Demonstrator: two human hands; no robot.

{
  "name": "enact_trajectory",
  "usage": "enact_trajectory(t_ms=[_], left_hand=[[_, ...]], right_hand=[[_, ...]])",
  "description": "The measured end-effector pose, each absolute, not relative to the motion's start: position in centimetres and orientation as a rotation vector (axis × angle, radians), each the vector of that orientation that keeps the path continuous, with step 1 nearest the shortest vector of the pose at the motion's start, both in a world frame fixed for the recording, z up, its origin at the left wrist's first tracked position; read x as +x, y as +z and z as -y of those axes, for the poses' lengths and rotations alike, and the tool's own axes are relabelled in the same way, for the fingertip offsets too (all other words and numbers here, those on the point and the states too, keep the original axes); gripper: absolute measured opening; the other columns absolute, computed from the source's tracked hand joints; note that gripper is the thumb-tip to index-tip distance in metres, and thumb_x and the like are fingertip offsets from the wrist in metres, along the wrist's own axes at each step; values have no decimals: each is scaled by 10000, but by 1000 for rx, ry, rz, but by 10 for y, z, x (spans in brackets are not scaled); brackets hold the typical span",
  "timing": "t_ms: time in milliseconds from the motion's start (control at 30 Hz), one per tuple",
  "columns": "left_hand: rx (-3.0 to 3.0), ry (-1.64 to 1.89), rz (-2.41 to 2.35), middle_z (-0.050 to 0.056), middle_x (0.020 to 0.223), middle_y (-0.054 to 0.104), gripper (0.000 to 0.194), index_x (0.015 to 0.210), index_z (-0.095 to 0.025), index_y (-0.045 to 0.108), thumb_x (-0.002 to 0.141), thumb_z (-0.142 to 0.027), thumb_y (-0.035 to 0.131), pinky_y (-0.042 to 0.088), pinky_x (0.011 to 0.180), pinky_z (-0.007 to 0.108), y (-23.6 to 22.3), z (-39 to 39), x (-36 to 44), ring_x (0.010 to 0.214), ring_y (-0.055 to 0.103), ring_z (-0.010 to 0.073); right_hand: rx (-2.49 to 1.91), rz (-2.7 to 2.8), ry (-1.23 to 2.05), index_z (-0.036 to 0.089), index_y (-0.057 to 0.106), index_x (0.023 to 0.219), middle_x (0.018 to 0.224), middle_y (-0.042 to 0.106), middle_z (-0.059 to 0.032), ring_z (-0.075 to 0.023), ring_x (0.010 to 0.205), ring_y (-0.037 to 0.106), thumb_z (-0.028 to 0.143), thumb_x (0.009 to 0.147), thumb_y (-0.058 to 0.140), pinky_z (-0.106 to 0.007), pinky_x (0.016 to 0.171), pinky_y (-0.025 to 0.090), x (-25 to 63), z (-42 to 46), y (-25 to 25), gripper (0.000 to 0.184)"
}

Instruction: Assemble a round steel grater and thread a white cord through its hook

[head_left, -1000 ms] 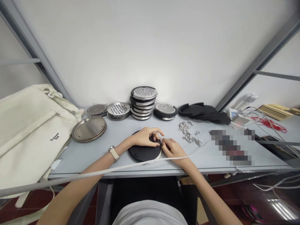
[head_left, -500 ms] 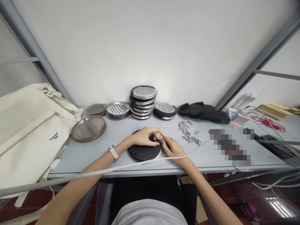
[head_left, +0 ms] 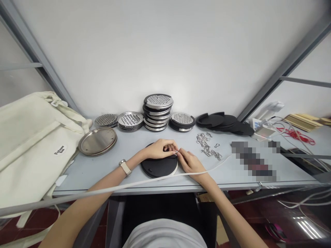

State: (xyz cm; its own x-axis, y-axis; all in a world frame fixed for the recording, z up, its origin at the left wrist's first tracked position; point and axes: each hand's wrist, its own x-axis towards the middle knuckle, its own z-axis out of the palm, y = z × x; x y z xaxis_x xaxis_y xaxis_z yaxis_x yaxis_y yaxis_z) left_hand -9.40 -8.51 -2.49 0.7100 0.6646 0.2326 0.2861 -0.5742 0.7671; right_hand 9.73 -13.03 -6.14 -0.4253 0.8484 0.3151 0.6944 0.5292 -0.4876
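A round black disc with a metal plate under it [head_left: 160,168] lies near the table's front edge. My left hand [head_left: 159,149] rests over its upper part, thumb and fingers pinched together at the disc's right side. There my right hand [head_left: 190,162] meets it, its fingertips also closed in a pinch. Between both sets of fingertips a small silvery metal clip [head_left: 176,152] shows, mostly covered by the fingers. To the right lies a loose pile of small carabiner clips [head_left: 204,144].
Along the wall stand a tall stack of round graters with black rims [head_left: 158,112], lower grater stacks [head_left: 130,120] and overlapping black discs [head_left: 224,123]. Plain metal discs [head_left: 97,140] and a cream bag [head_left: 38,144] lie left. A white cable [head_left: 144,183] crosses in front of me.
Both hands' fingertips have shifted up slightly at the disc's right edge, and a silvery clip now shows between them. The disc and stacks stay where they were.
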Motion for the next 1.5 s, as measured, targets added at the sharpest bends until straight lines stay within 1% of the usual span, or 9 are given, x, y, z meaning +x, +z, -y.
enact_trajectory(t_ms=[100, 300, 467, 667, 833, 900, 1000, 1200, 1500], left_hand=[[2193, 658, -733, 16, 800, 627, 128, 907, -136, 614, 798, -180, 563, 426, 669, 207, -26, 85, -94, 706, 530, 91], [2199, 680, -756, 1, 745, 596, 105, 867, -132, 615, 786, -152, 551, 414, 642, 199, -27, 85, -93, 665, 493, 84], [2206, 695, -750, -2, 722, 587, 101, 859, -126, 619, 784, -149, 556, 408, 631, 192, -29, 84, -93, 651, 487, 80], [2238, 702, -705, 14, 771, 591, 115, 855, -125, 645, 776, -146, 565, 413, 645, 197, -31, 82, -94, 675, 490, 84], [2228, 673, -684, 20, 777, 576, 156, 871, -131, 650, 788, -252, 594, 422, 646, 208, -30, 82, -94, 688, 494, 94], [2225, 670, -674, 19, 788, 564, 196, 867, -131, 642, 745, -284, 649, 432, 665, 213, -30, 82, -94, 713, 503, 100], [2216, 661, -653, 20, 805, 554, 249, 890, -132, 635, 698, -279, 694, 443, 682, 215, -32, 81, -94, 737, 507, 106], [2187, 640, -657, 27, 815, 563, 258, 905, -128, 644, 704, -282, 691, 449, 686, 221, -33, 81, -95, 739, 518, 107], [2143, 612, -646, 31, 815, 561, 268, 907, -125, 650, 709, -300, 697, 451, 692, 234, -31, 82, -95, 747, 531, 113]], right_hand=[[-1255, 2237, 406, 223, 404, 759, 607, 488, 14, -166, 596, 486, 275, 933, 316, -260, 585, 356, 97, 132, -59, 201], [-1258, 2235, 427, 219, 408, 771, 636, 502, 14, -165, 628, 485, 206, 864, 378, -256, 603, 358, 97, 134, -57, 98], [-1251, 2247, 433, 216, 415, 737, 608, 480, 16, -163, 614, 473, 203, 872, 343, -264, 615, 356, 98, 133, -57, 154], [-1225, 2300, 424, 211, 384, 672, 590, 443, 20, -155, 614, 445, 186, 884, 340, -266, 627, 344, 99, 132, -56, 218], [-1206, 2314, 436, 208, 365, 640, 598, 449, 9, -159, 637, 452, 209, 904, 332, -274, 655, 351, 100, 131, -57, 266], [-1210, 2314, 442, 206, 370, 634, 599, 460, 5, -161, 642, 457, 214, 907, 334, -275, 656, 352, 100, 131, -58, 275], [-1219, 2320, 436, 204, 381, 623, 593, 471, 3, -160, 638, 459, 212, 907, 339, -277, 656, 352, 101, 130, -60, 287], [-1210, 2340, 406, 199, 414, 634, 607, 493, -3, -157, 633, 457, 202, 908, 340, -280, 661, 351, 101, 129, -63, 284], [-1190, 2375, 354, 198, 413, 653, 601, 477, 7, -149, 616, 436, 205, 923, 336, -276, 655, 338, 100, 131, -60, 281]])
